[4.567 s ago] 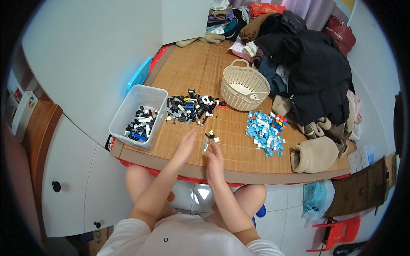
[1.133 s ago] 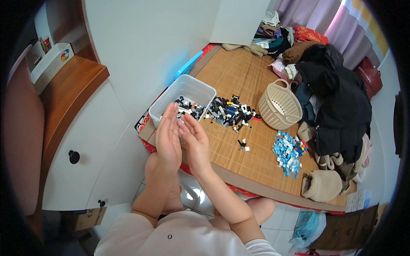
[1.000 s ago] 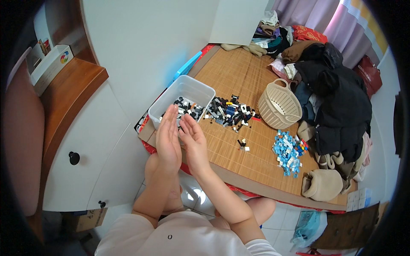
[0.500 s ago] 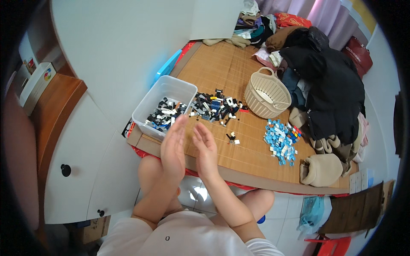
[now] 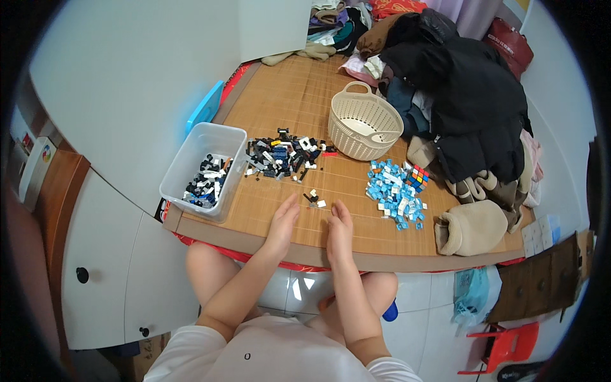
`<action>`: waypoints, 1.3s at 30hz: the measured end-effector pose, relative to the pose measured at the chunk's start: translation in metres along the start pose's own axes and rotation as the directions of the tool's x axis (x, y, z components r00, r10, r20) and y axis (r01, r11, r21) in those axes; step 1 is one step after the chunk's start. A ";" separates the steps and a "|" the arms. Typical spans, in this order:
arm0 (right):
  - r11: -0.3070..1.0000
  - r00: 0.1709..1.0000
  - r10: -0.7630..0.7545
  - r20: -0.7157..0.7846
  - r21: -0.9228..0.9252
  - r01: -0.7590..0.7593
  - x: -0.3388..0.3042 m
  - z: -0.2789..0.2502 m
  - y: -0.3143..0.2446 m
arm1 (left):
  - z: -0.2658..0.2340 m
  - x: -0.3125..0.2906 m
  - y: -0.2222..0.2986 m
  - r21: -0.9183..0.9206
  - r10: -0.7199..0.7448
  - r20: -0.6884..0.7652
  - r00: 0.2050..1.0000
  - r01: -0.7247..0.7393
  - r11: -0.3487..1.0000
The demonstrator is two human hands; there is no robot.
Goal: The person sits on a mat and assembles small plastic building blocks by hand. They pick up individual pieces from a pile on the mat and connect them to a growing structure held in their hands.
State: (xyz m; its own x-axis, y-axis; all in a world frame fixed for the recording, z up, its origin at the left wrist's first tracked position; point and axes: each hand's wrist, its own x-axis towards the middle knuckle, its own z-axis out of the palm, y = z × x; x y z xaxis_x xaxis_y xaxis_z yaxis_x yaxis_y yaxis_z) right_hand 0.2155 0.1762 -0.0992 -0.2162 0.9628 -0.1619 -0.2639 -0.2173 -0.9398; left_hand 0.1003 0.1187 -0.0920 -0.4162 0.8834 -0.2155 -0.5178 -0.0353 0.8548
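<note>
My left hand [image 5: 282,224] and my right hand [image 5: 340,233] are held apart over the near edge of the bamboo mat [image 5: 254,216], palms facing each other, fingers stretched out and nothing in them. Just beyond them lie a few small loose bricks [image 5: 314,199]. A larger pile of black, white, grey and blue building bricks [image 5: 280,155] spreads behind. To the left stands a clear plastic bin [image 5: 232,175] with more bricks [image 5: 209,181] inside. Blue and white bricks [image 5: 396,194] are heaped on the right, touching or close to a puzzle cube [image 5: 418,177].
A beige basket [image 5: 363,124] stands behind the piles. Heaped clothes with a black jacket [image 5: 464,95] fill the far right, and a beige rolled cloth item [image 5: 471,229] lies near the right edge. A blue lid [image 5: 205,109] leans by the white cabinet [image 5: 140,95]. A red stool [image 5: 509,349] is on the floor.
My hands have moved farther apart, the right one shifting rightward. The view has turned, so the bin and piles sit farther left in it. The bricks look the same.
</note>
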 end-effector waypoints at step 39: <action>0.998 0.996 0.043 0.080 0.035 -0.046 -0.010 0.045 0.005 | 0.019 -0.003 -0.014 -0.107 0.023 -0.021 1.000 -0.025 0.994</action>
State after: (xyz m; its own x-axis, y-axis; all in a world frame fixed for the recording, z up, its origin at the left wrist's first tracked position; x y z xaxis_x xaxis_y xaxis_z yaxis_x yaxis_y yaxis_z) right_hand 0.1739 0.1583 -0.0888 -0.3022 0.9365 -0.1780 -0.2864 -0.2673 -0.9201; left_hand 0.1230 0.1258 -0.0941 -0.4432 0.8725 -0.2055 -0.5844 -0.1074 0.8044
